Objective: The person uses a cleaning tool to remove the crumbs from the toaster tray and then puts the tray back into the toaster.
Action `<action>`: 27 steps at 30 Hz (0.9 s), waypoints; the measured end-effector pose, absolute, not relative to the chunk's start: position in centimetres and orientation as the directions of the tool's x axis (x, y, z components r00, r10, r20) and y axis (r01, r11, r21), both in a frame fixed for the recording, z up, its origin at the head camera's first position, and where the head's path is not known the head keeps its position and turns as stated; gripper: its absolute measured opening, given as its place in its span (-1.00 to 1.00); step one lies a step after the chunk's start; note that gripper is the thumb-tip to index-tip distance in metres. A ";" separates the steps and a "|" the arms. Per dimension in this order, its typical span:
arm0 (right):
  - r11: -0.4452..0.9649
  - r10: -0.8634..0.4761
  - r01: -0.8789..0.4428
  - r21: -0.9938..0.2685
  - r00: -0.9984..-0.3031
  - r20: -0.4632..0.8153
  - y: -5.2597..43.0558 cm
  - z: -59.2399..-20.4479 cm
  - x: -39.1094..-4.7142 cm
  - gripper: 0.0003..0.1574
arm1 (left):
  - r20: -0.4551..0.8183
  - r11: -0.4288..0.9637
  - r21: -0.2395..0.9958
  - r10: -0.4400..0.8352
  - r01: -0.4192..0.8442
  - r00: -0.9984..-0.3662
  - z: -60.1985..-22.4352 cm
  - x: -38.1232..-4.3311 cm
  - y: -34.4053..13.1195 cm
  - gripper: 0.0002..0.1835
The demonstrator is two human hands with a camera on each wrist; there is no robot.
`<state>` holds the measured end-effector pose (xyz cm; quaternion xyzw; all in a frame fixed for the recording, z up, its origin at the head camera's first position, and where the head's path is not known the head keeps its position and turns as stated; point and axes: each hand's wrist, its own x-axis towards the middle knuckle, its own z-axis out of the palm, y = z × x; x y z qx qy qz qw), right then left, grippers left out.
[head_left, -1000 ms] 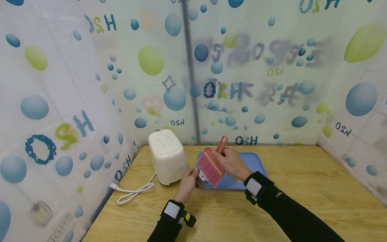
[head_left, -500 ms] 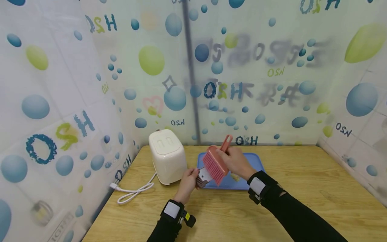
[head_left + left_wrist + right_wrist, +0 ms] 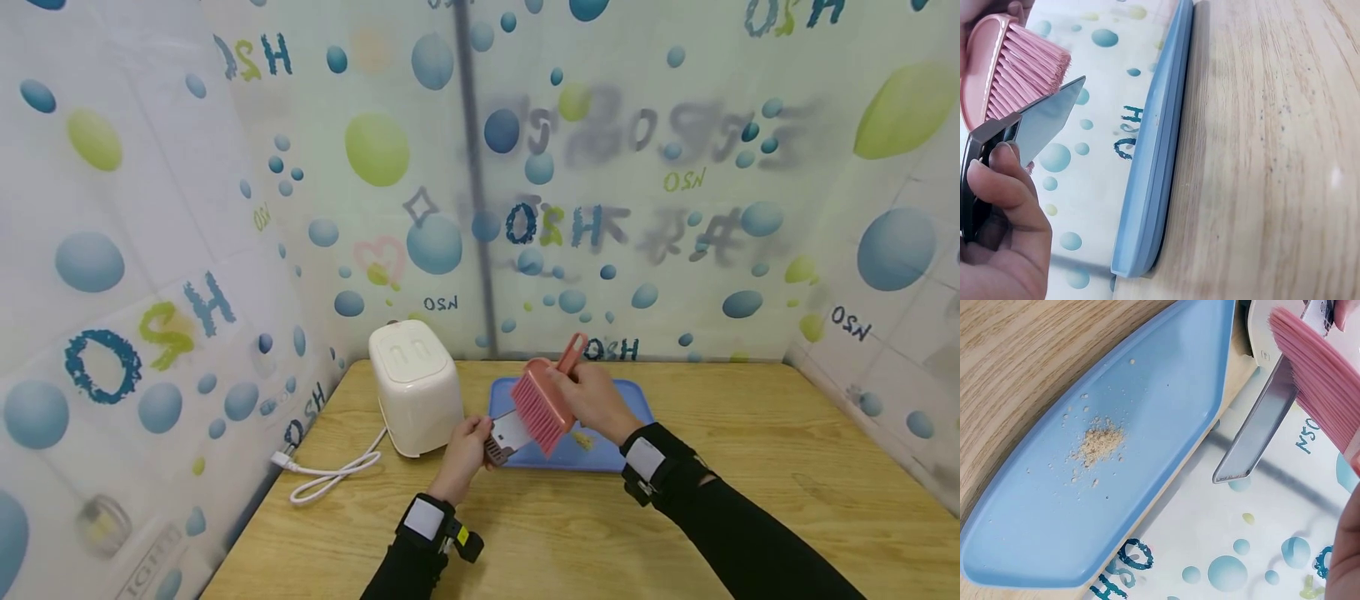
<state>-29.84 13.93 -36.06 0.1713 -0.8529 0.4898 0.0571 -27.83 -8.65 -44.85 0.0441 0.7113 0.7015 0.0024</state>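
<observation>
My left hand point(image 3: 462, 458) grips the dark slotted end of a metal crumb tray point(image 3: 510, 432), which is tilted above a blue tray point(image 3: 636, 402). In my right hand point(image 3: 597, 402) is a pink brush point(image 3: 542, 406), its handle pointing up and its bristles at the metal sheet. The left wrist view shows the bristles point(image 3: 1032, 65) along the upper edge of the crumb tray. A small heap of pale crumbs point(image 3: 1100, 445) lies on the blue tray in the right wrist view, with finer bits scattered round it.
A cream toaster point(image 3: 416, 396) stands left of the blue tray. Its white cord point(image 3: 337, 477) lies coiled on the wooden table point(image 3: 735, 492) near the left edge. A patterned curtain point(image 3: 637, 275) hangs behind and at both sides.
My right hand has moved the brush to the right along the crumb tray, uncovering more of the metal and the crumbs below. The left hand stays nearly still.
</observation>
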 end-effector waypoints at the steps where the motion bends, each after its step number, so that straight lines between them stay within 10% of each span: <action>1: 0.461 -0.236 -0.349 -0.816 -0.935 0.266 14.0 -36.0 -29.9 -0.51 | 0.058 0.009 0.998 0.067 0.059 -0.996 -44.8 -27.8 -8.7 -0.65; 27: 0.491 -0.135 -0.299 -0.819 -0.954 0.267 15.8 -36.6 -30.7 -0.49 | 0.061 0.013 0.998 0.065 0.062 -0.996 -44.9 -27.8 -8.6 -0.65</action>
